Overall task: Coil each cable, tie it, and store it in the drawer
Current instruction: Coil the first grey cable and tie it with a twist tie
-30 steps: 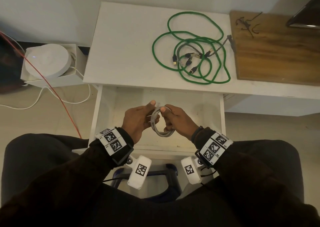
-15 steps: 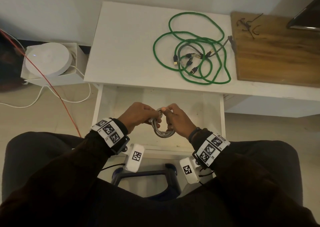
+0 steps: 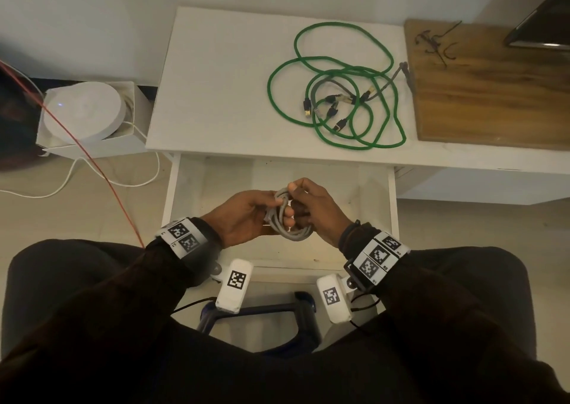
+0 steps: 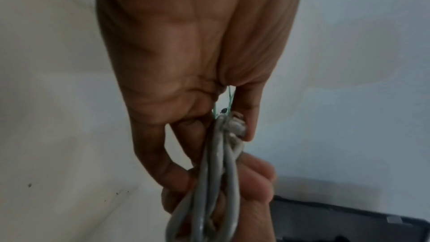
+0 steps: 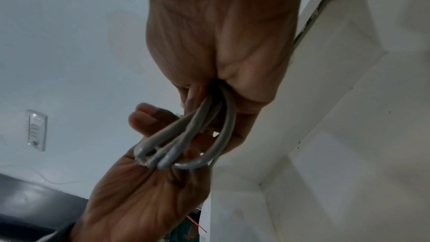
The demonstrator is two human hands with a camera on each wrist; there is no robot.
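A small coil of smooth grey cable (image 3: 288,220) is held over the open white drawer (image 3: 374,193), between the two hands. The left hand (image 3: 246,215) is curled about the coil's left side, its thumb and fingertips pinching the bunched strands near the top; in the left wrist view a clear plastic plug (image 4: 237,125) is seen pressed under the thumb. The right hand (image 3: 314,209) is closed round the right side of the same coil — in the right wrist view the round, rubbery loops (image 5: 186,146) are gripped in its curled fingers. On the matt white table (image 3: 216,88) a braided green cable (image 3: 339,95) is spread in loose, tangled loops, with a thinner grey cable (image 3: 333,84) and dark plugs lying among them. Just beside this tangle, a grained wooden board (image 3: 493,95) is laid — flat and rectangular.
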